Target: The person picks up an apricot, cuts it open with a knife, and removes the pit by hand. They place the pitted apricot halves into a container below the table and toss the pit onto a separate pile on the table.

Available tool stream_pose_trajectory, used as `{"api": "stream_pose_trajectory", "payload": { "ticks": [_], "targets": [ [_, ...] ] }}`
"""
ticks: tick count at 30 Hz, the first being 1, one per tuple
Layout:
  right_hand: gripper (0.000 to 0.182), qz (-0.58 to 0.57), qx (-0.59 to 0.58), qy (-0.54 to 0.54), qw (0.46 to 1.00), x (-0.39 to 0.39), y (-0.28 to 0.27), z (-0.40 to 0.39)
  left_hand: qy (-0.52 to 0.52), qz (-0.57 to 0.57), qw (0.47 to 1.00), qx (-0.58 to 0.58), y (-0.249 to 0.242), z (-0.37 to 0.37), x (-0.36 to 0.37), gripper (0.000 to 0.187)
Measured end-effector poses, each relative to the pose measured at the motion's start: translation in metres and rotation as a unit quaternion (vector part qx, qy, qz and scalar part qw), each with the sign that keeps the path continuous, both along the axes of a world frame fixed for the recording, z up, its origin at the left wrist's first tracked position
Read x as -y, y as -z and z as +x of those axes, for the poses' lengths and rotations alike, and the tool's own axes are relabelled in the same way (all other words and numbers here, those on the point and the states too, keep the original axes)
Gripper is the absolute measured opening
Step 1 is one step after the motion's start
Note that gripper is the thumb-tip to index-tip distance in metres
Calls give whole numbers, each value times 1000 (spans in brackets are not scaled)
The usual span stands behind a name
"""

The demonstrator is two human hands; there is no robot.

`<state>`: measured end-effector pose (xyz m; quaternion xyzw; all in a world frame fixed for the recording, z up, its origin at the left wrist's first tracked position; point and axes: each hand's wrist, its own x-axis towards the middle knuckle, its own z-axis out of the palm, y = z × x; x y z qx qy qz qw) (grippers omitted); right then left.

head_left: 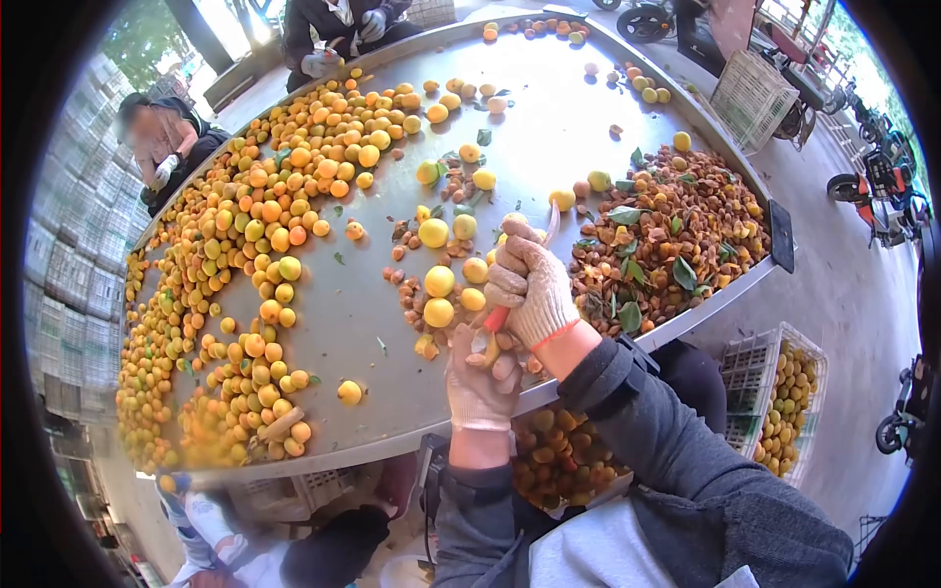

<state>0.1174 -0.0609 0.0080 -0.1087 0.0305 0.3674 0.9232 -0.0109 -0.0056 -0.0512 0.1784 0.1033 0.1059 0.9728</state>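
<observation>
My right hand [534,284], in a pale knit glove, is closed around a slim tool. Its red part [497,318] shows below the fist, and a pale curved end [555,220] sticks out above. Just below, my gloved left hand [482,380] has its fingers curled around a yellow apricot [480,345], mostly hidden by the fingers. The tool's red part reaches down to this fruit. Beyond my hands, loose yellow apricots [439,281] lie among small brown pits [407,292] on the metal table [353,284].
A large heap of apricots [245,235] covers the table's left side. On the right lies a brown pile of pits and leaves [667,235]. A crate of apricots [784,402] stands right of the table, another fruit container [564,456] below its edge. Other people [172,147] sit around the table.
</observation>
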Motion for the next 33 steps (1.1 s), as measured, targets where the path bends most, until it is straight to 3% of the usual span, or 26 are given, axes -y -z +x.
{"api": "stream_pose_trajectory", "payload": {
  "ticks": [1,2,3,4,5,6,8,9,10,12,14,16,18,20,21,26,28,29,30,31,32,33],
  "targets": [
    [20,2,2,1,1000,2,3,4,11,-117,993,7,-1,3,-1,36],
    [20,-75,21,50,996,4,6,9,11,-115,993,8,-2,6,-1,36],
    [20,-152,39,98,983,5,2,10,-100,-34,989,-102,-14,11,1,36],
    [19,-232,143,117,955,14,-3,12,-209,48,954,-209,-20,14,1,37],
    [21,-344,257,98,898,17,-6,8,-236,51,950,-199,2,12,-8,40],
    [23,-447,363,78,814,21,-16,-1,-237,52,950,-198,-7,12,-7,40],
    [20,-361,698,119,607,23,-11,-9,-240,62,957,-150,-26,14,-1,43],
    [24,-460,706,-92,530,33,-23,-13,-238,62,958,-149,-18,15,-2,43],
    [24,-463,705,-91,530,36,-18,-11,-214,86,960,-158,-2,15,-4,45],
    [16,-500,761,-115,398,40,-11,-6,-187,111,962,-167,-3,15,-1,47],
    [24,-579,737,-99,335,50,-14,3,-181,73,968,-160,-12,9,2,48],
    [32,-619,693,-12,369,62,-4,14,-181,82,964,-177,-23,7,2,48],
    [40,-605,690,-13,398,68,-9,4,-176,91,961,-192,-21,12,4,47],
    [20,-477,755,-36,449,70,-5,-11,-107,118,971,-177,-9,15,6,47],
    [17,-508,753,-81,411,70,-4,-15,-106,103,972,-184,-8,16,10,49],
    [21,-507,745,-70,427,74,14,-16,-96,208,938,-259,-13,12,27,39],
    [9,-500,662,-43,557,76,23,-7,-105,253,925,-263,-25,10,32,35],
    [9,-502,521,-78,686,79,6,-2,-107,265,935,-211,-28,6,33,32],
    [12,-481,446,-41,754,77,7,6,-109,275,942,-158,-30,1,34,30],
    [13,-493,426,-61,756,81,2,13,-107,278,941,-161,-31,-8,33,30],
    [14,-504,405,-79,759,86,-6,18,38,446,880,-156,-34,-19,30,32],
    [14,-527,457,-71,713,90,-4,22,182,590,774,-142,-38,-24,26,34]
  ]
}}
